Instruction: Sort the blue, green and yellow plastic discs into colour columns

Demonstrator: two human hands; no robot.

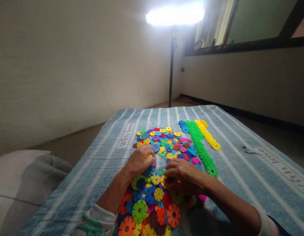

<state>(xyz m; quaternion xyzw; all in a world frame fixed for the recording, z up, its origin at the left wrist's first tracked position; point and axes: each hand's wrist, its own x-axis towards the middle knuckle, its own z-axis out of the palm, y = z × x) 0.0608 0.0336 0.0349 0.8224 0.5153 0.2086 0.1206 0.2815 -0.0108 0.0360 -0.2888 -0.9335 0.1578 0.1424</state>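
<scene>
A heap of colorful notched plastic discs [158,194], like flower-shaped building discs, spreads over the middle of the cloth-covered table. At the heap's left side, my left hand [141,159] has its thumb and fingers closed around a yellow disc [149,156]. My right hand [185,172] reaches in from the right, its fingers curled down into the heap close to another yellow disc [163,181]. Its fingertips are partly hidden, and I cannot make out what is between them. Larger-looking orange [173,215] and lime green discs [139,211] lie nearest me.
Right of the heap lie overlapping rows of green discs [201,147], yellow discs [208,135] and a short blue row [183,127]. A small dark-and-white cord [250,150] rests on the striped cloth [100,170]. Behind the table stands a lit lamp [172,65].
</scene>
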